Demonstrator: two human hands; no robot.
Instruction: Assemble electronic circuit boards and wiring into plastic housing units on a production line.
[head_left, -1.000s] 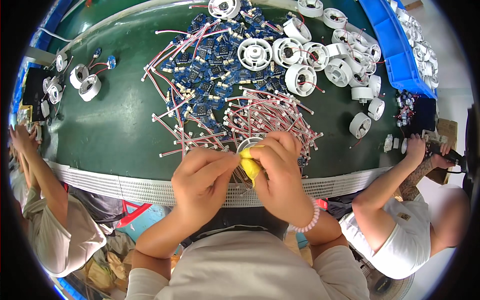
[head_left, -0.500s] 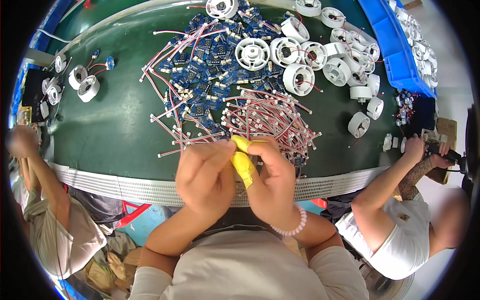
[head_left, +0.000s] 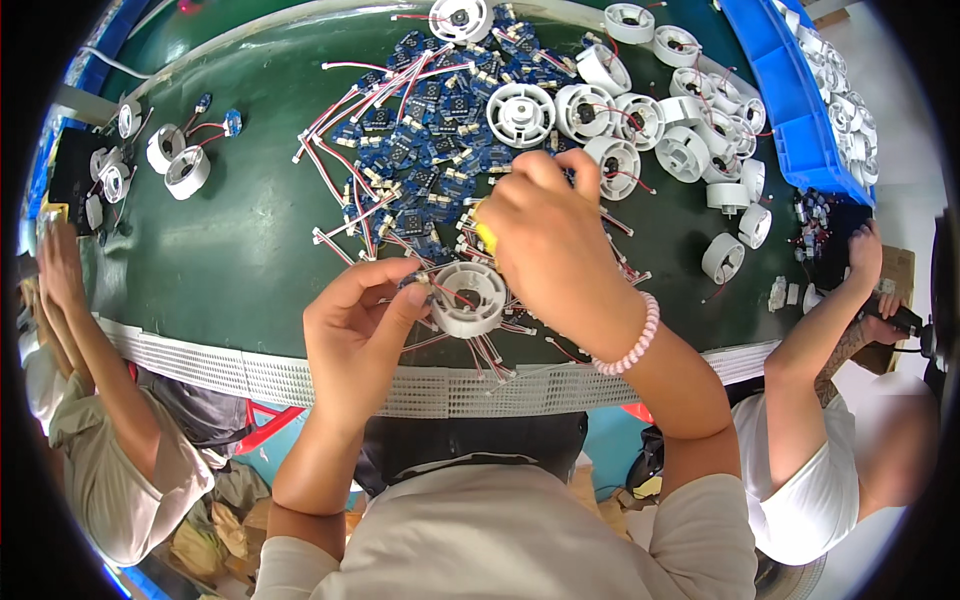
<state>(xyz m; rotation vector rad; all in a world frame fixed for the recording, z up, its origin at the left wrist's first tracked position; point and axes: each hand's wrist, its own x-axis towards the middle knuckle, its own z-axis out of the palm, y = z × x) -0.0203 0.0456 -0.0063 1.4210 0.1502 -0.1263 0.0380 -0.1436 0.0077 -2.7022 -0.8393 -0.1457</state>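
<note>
My left hand (head_left: 350, 325) pinches a small blue circuit board (head_left: 408, 284) between thumb and fingers. Right beside it, a white round motor housing (head_left: 468, 318) lies at the near edge of the cable pile, a red wire running over its open face toward the board. My right hand (head_left: 560, 250) is farther out, over the heap of red-and-white connector cables (head_left: 475, 245) and the boards. Its fingers curl down, a yellow finger cover (head_left: 485, 232) showing; the tips and anything between them are hidden.
Many loose blue circuit boards (head_left: 420, 180) cover the middle of the green table (head_left: 250, 260). More white housings (head_left: 683, 153) cluster at the right, beside a blue bin (head_left: 785, 110). A perforated white strip (head_left: 440, 392) edges the table. Co-workers sit on both sides.
My hands were together near the table's front edge and have parted. The right reached forward over the pile; the left now holds a board beside a white housing that my hands hid before.
</note>
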